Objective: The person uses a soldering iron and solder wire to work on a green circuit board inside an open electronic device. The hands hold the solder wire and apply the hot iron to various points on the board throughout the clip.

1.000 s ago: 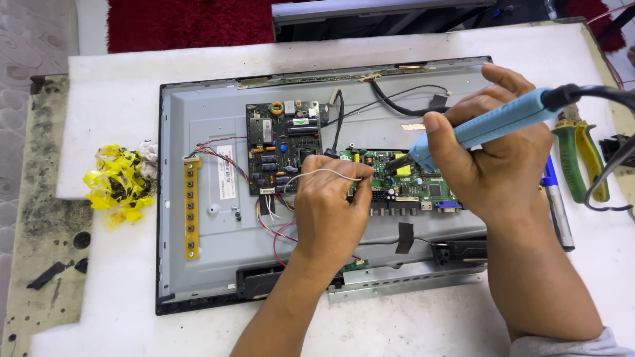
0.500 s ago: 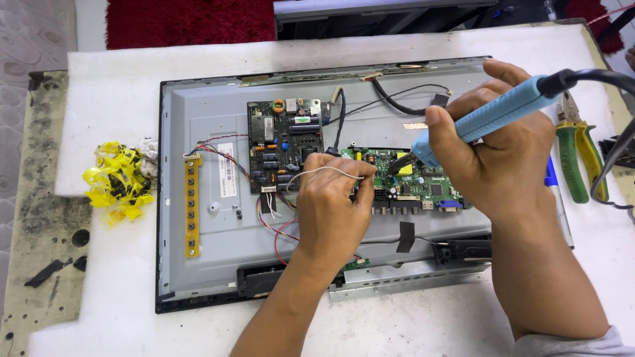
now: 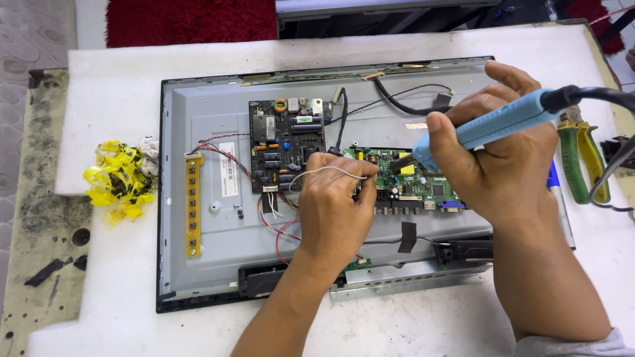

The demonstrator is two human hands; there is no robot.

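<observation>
Soldering work is in hand on the green circuit board (image 3: 423,188), which sits right of centre on the grey back panel (image 3: 211,125) of an opened flat screen lying face down on a white table (image 3: 119,73).

Right hand (image 3: 503,165): closed in a pen-style grip round the blue soldering iron (image 3: 489,125), tip angled down and left onto the upper edge of the green circuit board, beside a yellow component there. Whether the tip touches a pad cannot be told at this size.

Left hand (image 3: 334,211): fingertips pinched on a thin strand of solder wire (image 3: 324,170), which loops left and back toward the same board; the heel of the hand rests over the panel just left of the board.

Surroundings, relative to the green circuit board:
- dark power board (image 3: 284,142) just left, joined by red and mixed wires;
- yellow button strip (image 3: 193,205) well left, near the panel's edge;
- heap of yellow tape scraps (image 3: 119,180) further left, off the panel;
- green-handled pliers (image 3: 577,162) well right, on the table.

Assessment of good practice for this step: both wrists appear braced, which should steady the tip. Solder should be fed to the heated joint, not to the iron, with short contact. The iron's cable (image 3: 612,99) runs close over the pliers and could drag; the black lead above the board lies near the hot shaft and merits care.
</observation>
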